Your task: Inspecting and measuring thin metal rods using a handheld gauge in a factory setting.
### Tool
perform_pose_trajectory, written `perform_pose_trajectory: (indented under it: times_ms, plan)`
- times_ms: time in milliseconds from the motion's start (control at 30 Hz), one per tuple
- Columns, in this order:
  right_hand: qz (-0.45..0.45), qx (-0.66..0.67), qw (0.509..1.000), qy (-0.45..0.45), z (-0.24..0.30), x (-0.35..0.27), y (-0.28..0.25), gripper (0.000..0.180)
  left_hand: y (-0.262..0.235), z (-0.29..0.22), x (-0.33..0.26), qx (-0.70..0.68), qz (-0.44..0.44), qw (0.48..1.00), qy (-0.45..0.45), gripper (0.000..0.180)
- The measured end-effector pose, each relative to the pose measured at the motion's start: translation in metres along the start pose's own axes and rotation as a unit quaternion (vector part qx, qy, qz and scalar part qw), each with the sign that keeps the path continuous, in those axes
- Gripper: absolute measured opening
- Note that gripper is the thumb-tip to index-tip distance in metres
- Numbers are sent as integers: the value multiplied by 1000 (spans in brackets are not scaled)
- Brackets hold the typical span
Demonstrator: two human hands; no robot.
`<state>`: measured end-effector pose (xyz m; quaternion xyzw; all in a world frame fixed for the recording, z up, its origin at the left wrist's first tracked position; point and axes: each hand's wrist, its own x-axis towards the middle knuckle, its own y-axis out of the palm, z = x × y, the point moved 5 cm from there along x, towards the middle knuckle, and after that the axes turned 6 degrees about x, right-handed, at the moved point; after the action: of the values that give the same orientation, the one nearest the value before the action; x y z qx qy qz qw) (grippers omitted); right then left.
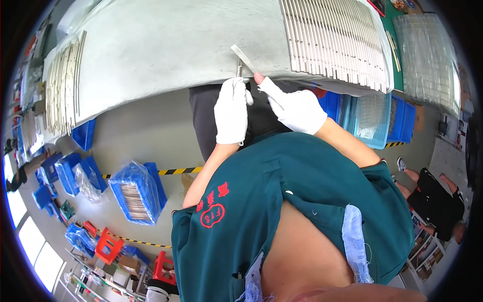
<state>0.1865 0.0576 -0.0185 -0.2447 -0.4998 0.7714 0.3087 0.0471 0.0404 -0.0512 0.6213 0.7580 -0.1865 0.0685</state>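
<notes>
My left hand (232,111), in a white glove, is closed around a slim metal rod (239,68) whose end points away from me past the table edge. My right hand (300,110) wears a white glove with one bare fingertip showing. It is closed on a flat pale strip (243,58), which slants up to the left. The strip passes close to the rod's end; whether they touch I cannot tell. Both hands are at the near edge of the pale covered table (166,45).
A close row of metal rods (334,43) lies at the table's right, another bundle of rods (65,85) at the left. Blue bins (402,118) stand below on the right. A bag-lined blue bin (136,194) sits on the floor. Another person (435,201) is at the far right.
</notes>
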Motion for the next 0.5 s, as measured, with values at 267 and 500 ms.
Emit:
perform_pose_trajectory:
  times_ms: [267,500]
  plan:
    - [-18,12,1000,12,8,12,-5,67,-1,0,0,62,-8,997,35,20]
    - [-96,22,995,4,7,23,-4,63,1,0,2,104,3,994,45,17]
